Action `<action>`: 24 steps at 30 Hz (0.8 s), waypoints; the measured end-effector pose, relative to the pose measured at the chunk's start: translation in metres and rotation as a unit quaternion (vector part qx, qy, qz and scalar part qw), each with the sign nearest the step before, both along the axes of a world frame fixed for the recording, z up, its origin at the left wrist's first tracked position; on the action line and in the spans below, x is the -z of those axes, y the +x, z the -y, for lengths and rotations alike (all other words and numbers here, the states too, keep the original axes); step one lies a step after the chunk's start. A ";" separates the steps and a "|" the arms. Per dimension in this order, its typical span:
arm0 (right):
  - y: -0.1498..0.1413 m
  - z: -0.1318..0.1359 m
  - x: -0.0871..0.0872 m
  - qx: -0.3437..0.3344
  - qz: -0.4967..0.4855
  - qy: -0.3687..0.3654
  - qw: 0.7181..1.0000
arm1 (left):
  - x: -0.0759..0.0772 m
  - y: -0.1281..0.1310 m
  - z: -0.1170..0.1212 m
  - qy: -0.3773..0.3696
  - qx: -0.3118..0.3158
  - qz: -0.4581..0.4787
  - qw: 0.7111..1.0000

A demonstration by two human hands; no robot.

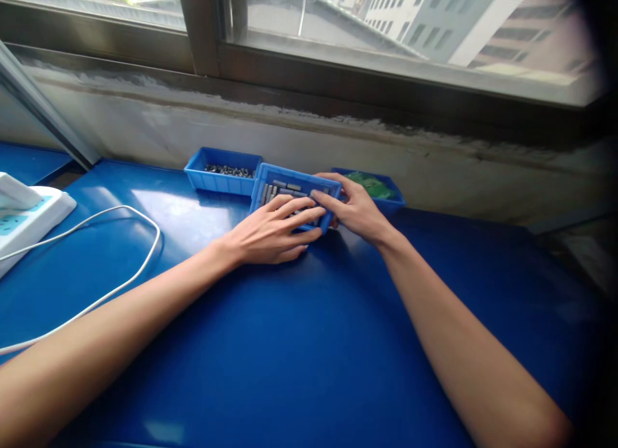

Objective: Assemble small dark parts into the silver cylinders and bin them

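Note:
A blue plastic bin [295,176] stands tilted in the middle, near the far side of the table. Inside lie several short grey metal bars [286,185], some in rows. My right hand [356,206] grips the bin's right end, thumb over the rim and fingers round the outer side. Across the bin's front edge reaches my left hand [276,230], its fingers stretched out and somewhat apart. It hides part of the front wall and some of the bars. Whether its fingertips touch the bars I cannot tell.
Behind to the left is a blue bin [224,183] of small metal parts; behind to the right, another bin [392,202] holds green pieces [371,185]. A white power strip [36,219] and white cable [145,261] occupy the blue table's [290,358] left side. A wall and window border the back.

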State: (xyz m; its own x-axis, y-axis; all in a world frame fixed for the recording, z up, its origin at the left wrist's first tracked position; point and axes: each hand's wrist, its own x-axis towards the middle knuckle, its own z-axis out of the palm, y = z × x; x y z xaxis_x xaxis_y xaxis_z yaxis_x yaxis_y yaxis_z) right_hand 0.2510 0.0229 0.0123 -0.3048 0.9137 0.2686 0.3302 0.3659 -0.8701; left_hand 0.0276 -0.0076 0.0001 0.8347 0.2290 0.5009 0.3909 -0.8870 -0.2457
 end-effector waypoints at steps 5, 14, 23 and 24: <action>-0.002 0.003 0.009 0.054 0.000 0.021 0.998 | 0.009 0.003 -0.015 0.056 0.023 0.024 0.998; -0.007 0.010 0.014 0.071 0.037 0.181 0.980 | 0.019 0.000 -0.025 0.042 0.028 0.000 0.999; -0.005 0.010 0.021 0.060 0.068 0.253 0.963 | 0.017 0.007 -0.035 0.040 0.048 -0.019 0.998; -0.005 0.011 0.022 0.059 0.072 0.261 0.961 | 0.017 0.007 -0.035 0.043 0.042 -0.027 0.998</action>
